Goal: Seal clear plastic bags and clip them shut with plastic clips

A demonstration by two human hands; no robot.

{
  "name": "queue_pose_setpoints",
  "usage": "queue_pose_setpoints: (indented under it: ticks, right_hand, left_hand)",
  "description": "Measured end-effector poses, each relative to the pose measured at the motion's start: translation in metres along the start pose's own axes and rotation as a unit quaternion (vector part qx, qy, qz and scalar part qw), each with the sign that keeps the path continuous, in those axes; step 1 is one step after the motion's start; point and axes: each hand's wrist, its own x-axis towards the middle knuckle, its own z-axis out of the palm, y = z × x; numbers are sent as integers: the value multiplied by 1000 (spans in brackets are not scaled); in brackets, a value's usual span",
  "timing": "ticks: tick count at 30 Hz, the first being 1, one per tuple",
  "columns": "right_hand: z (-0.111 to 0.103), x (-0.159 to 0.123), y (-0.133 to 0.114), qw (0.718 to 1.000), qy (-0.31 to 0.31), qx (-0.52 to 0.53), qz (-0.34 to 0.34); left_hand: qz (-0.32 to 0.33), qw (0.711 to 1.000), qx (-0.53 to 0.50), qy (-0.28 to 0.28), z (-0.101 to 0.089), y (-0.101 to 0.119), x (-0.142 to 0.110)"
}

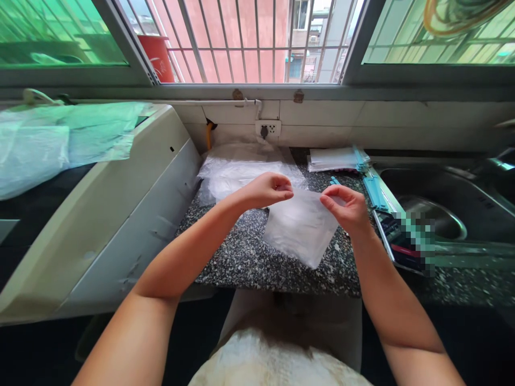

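Observation:
A clear, frosted plastic bag [303,228] hangs tilted over the speckled countertop, its lower corner toward me. My right hand [346,208] pinches its upper right corner between thumb and fingers. At the upper left corner, my left hand [269,189] is curled closed with the bag's edge at its fingertips. Behind my left hand lies a loose pile of clear plastic bags [241,167]. Small blue strips [335,181] lie just beyond my right hand. Farther back is a neat stack of clear bags [336,160] with blue strips at its right end.
More blue strips [375,192] lie by the rim of a steel sink [493,187] on the right. A dark flat item [392,236], partly pixelated, rests before it. At left stands a white appliance [140,214] with plastic sheeting [68,139]. A wall socket [269,128] holds a plug.

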Motion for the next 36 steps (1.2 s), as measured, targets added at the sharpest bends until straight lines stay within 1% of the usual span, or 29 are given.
queue_pose_setpoints:
  ticks: [2,7,10,13,15,17,21,25,28,32,36]
  right_hand:
    - [-3,2,-4,999,-32,-13,-3]
    - [-9,14,-22,993,-98,-52,-34]
    - [-6,21,-30,984,-150,-82,-47]
    - [0,24,-34,975,-197,-88,-51]
    - [3,23,-35,975,-200,-84,-51]
    - [4,21,-36,978,-184,-81,-47]
    - [1,19,-41,983,-159,-87,-32]
    - [-2,21,-46,983,-159,-92,-24]
    - [0,24,-50,980,-177,-90,-21]
    - [8,28,-57,975,-205,-79,-15]
    - [14,29,-64,976,-202,-84,-20]
  left_hand:
    - [0,1000,-2,2,1,0,-2]
    - [26,998,51,-2,3,6,-4]
    - [42,997,63,-9,4,9,-4]
    - [38,998,57,-4,5,10,-5]
    - [28,999,40,1,7,8,-6]
    - [19,1000,11,9,9,5,-8]
    - [7,996,-82,30,17,-8,-10]
    - [-8,984,-175,34,23,-19,-13]
    - [-8,980,-197,34,26,-21,-15]
    - [1,977,-213,27,26,-18,-19]
    - [12,970,-242,18,30,-21,-26]
